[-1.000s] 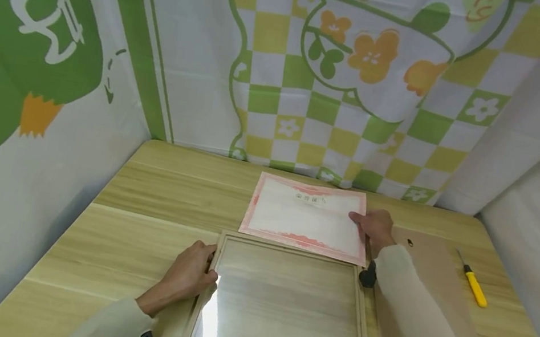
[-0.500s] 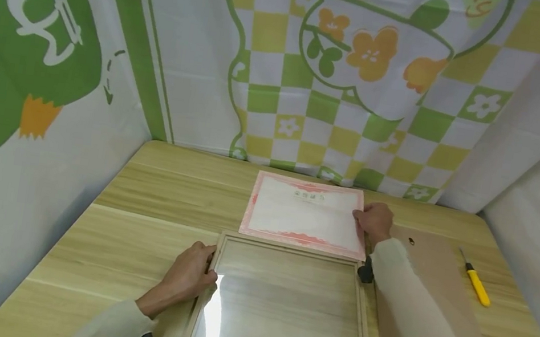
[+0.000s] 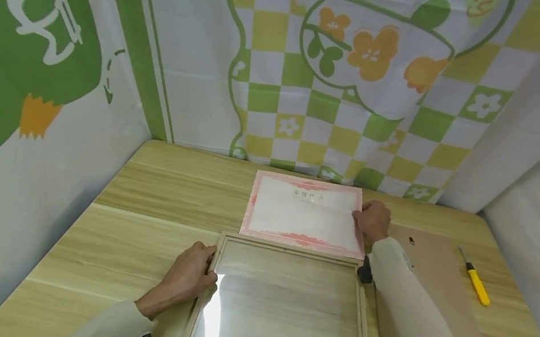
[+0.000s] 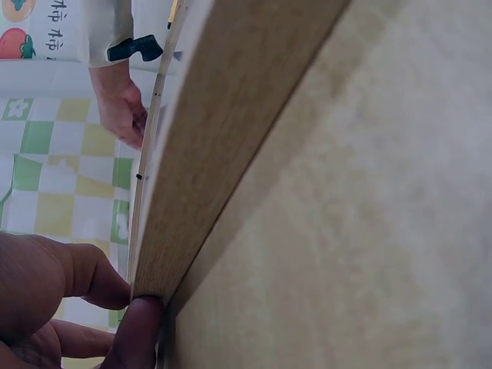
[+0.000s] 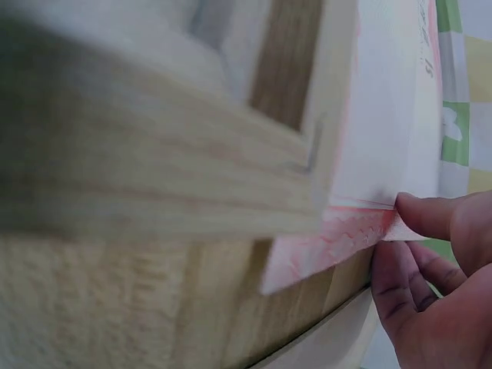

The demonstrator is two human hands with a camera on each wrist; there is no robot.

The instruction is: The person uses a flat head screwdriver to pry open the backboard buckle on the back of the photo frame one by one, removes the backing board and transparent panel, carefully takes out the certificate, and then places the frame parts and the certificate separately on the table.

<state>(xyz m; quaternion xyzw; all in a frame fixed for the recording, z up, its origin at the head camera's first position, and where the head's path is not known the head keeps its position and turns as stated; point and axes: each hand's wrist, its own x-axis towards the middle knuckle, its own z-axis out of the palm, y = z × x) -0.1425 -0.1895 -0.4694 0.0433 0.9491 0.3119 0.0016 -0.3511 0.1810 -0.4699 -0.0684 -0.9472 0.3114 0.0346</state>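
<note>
My left hand (image 3: 188, 272) grips the left side of a wooden picture frame (image 3: 364, 320) that lies on the table with a clear pane in it. In the left wrist view, thumb and fingers pinch the frame's side rail (image 4: 207, 131). My right hand (image 3: 374, 220) pinches the right edge of a pink-bordered certificate (image 3: 302, 216) just behind the frame. The right wrist view shows the thumb on top of the paper (image 5: 384, 169) and the fingers beneath, with the paper's near corner beside the frame's corner (image 5: 300, 169).
A brown backing board (image 3: 430, 283) lies at the right, partly under my right forearm. Beyond it is a yellow-handled screwdriver (image 3: 477, 285). A patterned curtain (image 3: 330, 108) hangs at the table's back edge, and white cloth stands along both sides.
The certificate has shifted slightly left and back, with my right hand holding it, and now lies flatter. My left hand and the frame have stayed in place.
</note>
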